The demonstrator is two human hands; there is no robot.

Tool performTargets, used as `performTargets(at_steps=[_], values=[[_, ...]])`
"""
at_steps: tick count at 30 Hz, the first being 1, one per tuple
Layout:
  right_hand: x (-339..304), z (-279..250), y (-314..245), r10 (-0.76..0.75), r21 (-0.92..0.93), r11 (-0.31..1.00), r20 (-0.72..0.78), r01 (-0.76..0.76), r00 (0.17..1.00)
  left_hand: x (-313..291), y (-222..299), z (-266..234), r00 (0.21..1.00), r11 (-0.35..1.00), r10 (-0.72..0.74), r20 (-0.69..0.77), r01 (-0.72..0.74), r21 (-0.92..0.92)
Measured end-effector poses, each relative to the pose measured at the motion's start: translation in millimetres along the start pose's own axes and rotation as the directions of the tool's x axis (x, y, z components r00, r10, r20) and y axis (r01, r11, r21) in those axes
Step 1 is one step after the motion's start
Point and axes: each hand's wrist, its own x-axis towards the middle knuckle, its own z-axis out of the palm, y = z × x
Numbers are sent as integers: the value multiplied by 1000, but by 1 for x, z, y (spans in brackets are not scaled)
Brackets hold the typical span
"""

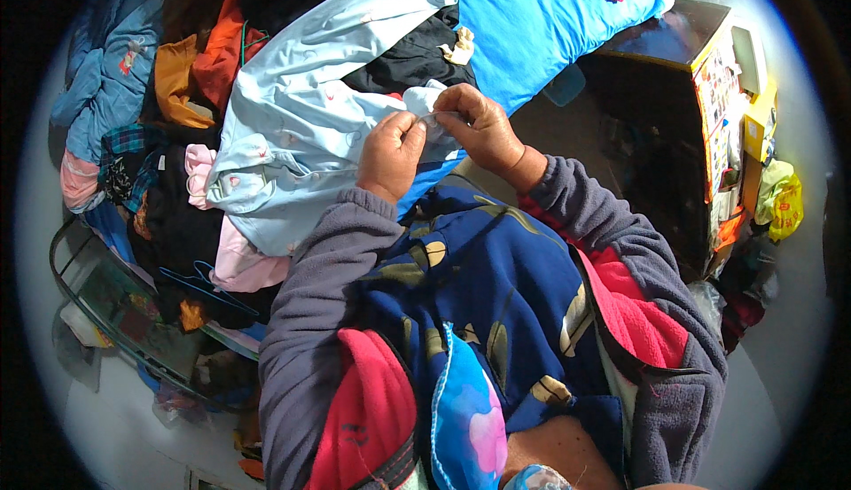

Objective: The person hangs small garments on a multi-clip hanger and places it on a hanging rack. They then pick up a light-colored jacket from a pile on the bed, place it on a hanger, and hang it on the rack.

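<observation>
My left hand [390,151] and my right hand [483,128] meet in front of me, thumbs and fingertips pinched together. Something thin and pale spans the small gap between them, too fine to name. Just behind the fingers shows a bit of white cloth [420,97]. Under and beyond my hands spreads a light blue long-sleeved shirt [292,109] with small printed figures, its sleeve stretching away toward the top. A black garment [399,65] lies partly beneath it, beside a crumpled cream scrap [459,47].
A bright blue cloth-covered bed [532,29] fills the top. At left are piled clothes, among them an orange garment [220,60], a pink one [244,264] and a blue hanger [208,286]. A dark cabinet [660,118] stands at right, near a yellow bag [784,202].
</observation>
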Motion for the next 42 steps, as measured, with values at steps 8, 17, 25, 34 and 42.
performTargets(at_steps=[8, 17, 25, 34, 42], values=[[3, 0, 4, 40, 173, 983, 85, -55, 996, 0, 2, -5, 1000, 997, -3, 21, 1, 82], [0, 0, 7, -1, 283, 958, 140, -39, 990, 2, -10, -7, 984, 973, -133, 121, 153, -172], [-2, 1, 0, 52, 386, 913, 210, -132, 976, -1, -25, -8, 954, 915, -172, 244, 247, -320], [8, -9, -6, 28, 464, 858, 386, -221, 922, -5, -19, -14, 972, 964, -134, 192, 173, -201], [6, 5, 1, 139, 770, 402, 484, -496, 864, -4, 16, -24, 912, 912, 387, -139, -355, 207]])
